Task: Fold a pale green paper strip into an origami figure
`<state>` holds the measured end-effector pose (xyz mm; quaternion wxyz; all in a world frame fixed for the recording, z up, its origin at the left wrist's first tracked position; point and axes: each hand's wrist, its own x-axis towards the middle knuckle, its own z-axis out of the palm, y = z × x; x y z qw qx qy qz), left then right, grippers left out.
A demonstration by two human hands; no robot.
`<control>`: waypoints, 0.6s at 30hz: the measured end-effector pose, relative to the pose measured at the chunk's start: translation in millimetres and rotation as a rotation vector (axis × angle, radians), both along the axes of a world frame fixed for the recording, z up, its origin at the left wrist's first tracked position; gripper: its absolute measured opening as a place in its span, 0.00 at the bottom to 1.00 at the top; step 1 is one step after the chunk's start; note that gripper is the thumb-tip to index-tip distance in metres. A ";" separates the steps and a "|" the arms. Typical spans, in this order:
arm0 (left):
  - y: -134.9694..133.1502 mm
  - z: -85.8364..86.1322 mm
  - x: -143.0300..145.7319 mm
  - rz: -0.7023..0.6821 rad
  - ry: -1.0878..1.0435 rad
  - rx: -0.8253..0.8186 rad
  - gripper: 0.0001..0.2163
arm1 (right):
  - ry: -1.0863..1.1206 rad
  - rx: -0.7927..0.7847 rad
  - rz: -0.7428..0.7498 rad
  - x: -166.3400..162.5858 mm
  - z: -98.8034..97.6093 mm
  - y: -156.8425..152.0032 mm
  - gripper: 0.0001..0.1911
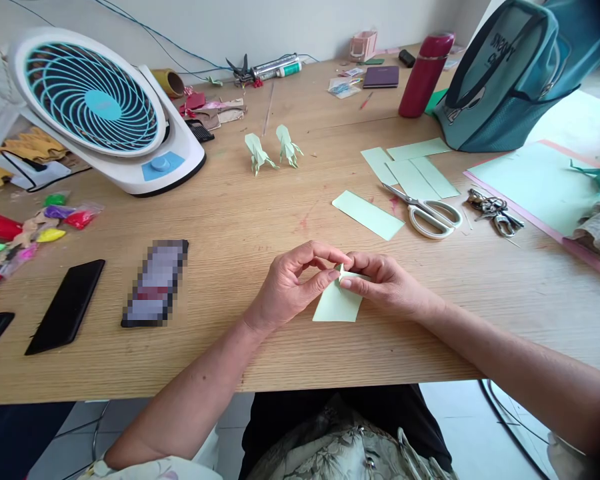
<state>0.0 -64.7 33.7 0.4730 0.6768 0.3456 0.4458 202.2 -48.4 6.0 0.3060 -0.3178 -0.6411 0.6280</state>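
Head view: near-left of the scissors (420,208), left hand (286,283) and right hand (386,280) pinch paper (337,305); folding seems underway, next needing firm creasing.

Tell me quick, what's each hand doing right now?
Left hand: closed, thumb and fingers pinching the far end of the pale green paper.
Right hand: closed, pinching the same paper.

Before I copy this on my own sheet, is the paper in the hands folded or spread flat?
Partly folded: left hand and right hand pinch the green paper into a raised fold; its near part looks flat.
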 end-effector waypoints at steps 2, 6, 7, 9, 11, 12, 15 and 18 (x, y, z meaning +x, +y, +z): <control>0.5 0.1 -0.4 0.005 0.007 0.021 0.04 | 0.021 -0.044 0.022 1.2 0.8 -0.1 0.14; 0.5 1.1 -0.2 0.015 -0.012 0.026 0.05 | 0.069 -0.139 0.081 3.4 2.6 0.1 0.14; 0.2 1.7 0.0 0.012 -0.023 0.018 0.06 | 0.078 -0.151 0.096 3.9 3.0 0.3 0.14; -0.6 2.9 0.2 0.005 -0.040 -0.002 0.06 | 0.088 -0.162 0.113 4.5 4.0 0.5 0.13; -1.4 3.9 0.0 0.000 -0.044 -0.014 0.07 | 0.088 -0.176 0.126 4.8 5.6 0.6 0.14; -1.6 4.2 -0.2 0.000 -0.040 -0.012 0.07 | 0.087 -0.186 0.132 4.8 6.5 0.6 0.14; -1.5 4.4 -1.0 0.008 -0.017 0.011 0.06 | 0.086 -0.203 0.142 4.7 8.8 0.4 0.15; -1.0 4.2 -1.6 -0.005 -0.014 0.007 0.06 | 0.078 -0.196 0.152 4.7 9.5 0.3 0.15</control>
